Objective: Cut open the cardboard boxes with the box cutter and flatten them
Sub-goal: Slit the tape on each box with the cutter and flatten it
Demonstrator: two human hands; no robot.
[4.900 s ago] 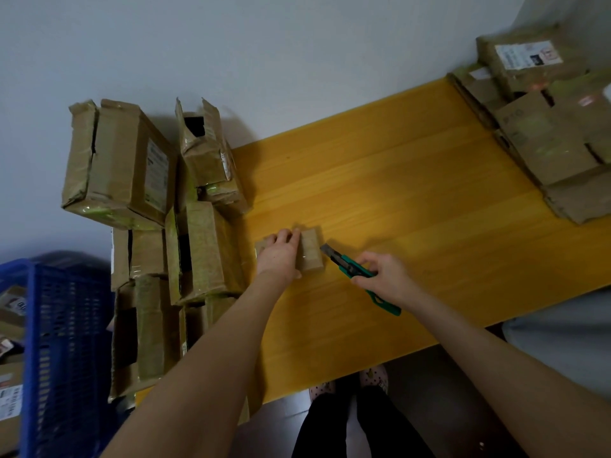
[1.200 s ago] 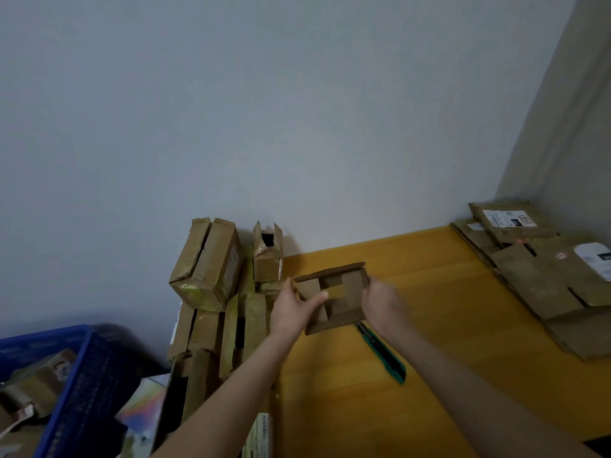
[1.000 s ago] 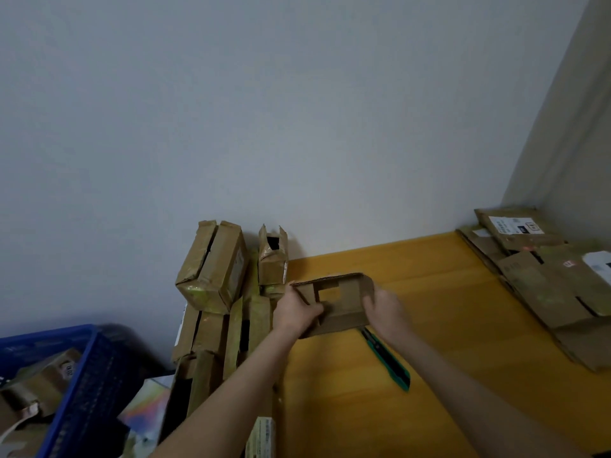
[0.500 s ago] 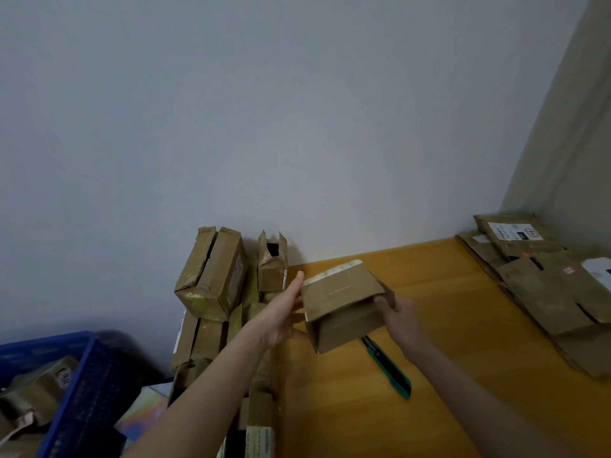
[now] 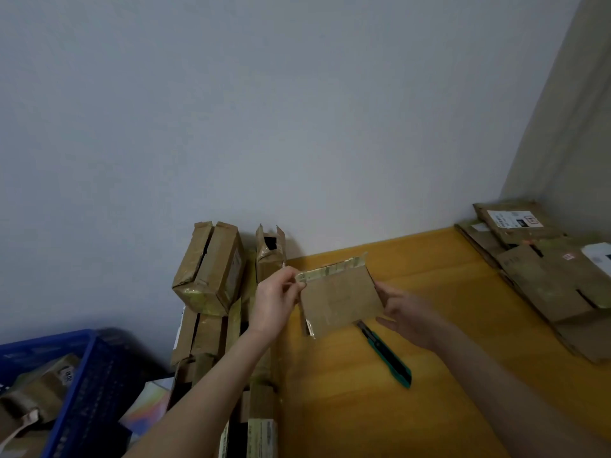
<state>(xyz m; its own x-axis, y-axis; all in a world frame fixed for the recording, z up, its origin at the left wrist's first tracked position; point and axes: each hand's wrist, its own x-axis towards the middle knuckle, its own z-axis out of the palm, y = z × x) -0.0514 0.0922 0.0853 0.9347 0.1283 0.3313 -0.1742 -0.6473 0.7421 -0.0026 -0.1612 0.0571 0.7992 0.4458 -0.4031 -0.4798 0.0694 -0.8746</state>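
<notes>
I hold a small brown cardboard box point(image 5: 340, 297) in the air above the yellow wooden table point(image 5: 446, 282); it looks pressed nearly flat, with a taped strip along its upper edge. My left hand point(image 5: 276, 300) pinches its upper left corner. My right hand point(image 5: 408, 314) grips its right edge, fingers behind it. The green and black box cutter point(image 5: 386, 355) lies on the table just below the box, touched by neither hand.
Several taped boxes point(image 5: 211, 269) are stacked against the wall at the table's left end. Flattened cardboard point(image 5: 545, 279) is piled at the right end. A blue plastic crate point(image 5: 66, 375) with more boxes stands at the lower left.
The box cutter was laid on the table and the small box lifted with both hands. Over the last second the box was turned and pressed from an open frame to a nearly flat sheet.
</notes>
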